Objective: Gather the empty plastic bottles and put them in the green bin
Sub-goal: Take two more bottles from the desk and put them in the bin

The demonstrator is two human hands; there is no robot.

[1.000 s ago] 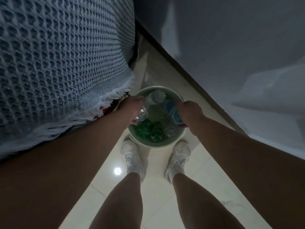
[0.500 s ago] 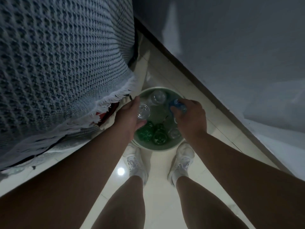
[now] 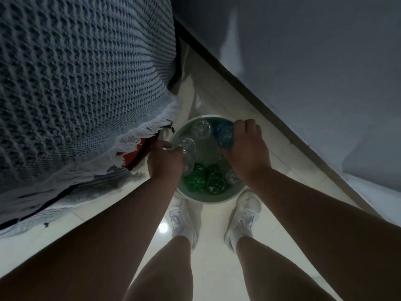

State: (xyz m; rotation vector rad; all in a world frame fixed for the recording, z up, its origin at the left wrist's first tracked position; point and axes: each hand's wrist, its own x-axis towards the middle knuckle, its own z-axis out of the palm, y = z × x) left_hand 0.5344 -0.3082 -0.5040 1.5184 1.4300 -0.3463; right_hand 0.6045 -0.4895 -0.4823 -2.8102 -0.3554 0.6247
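Loading step: both hands were at the mouth of the green bin, one bottle in each; this looked like the drop-in stage.
Left grip: the left hand had its fingers curled round a clear bottle, held just inside the rim on the bed side.
Right grip: the right hand was wrapped over a blue bottle at the rim on the wall side.
Bin contents: two green bottles sat nearest the person and a second clear one at the far side, apparently on end, which would save room.
Bin position: it stood on the floor in the gap between the bed and the wall, just ahead of the white shoes, so both arms reached it.
Reason for hold: one light bottle per hand probably allowed two to be loaded together, over the open middle.
Outstanding: neither bottle was released; stray bottles elsewhere could not be told.
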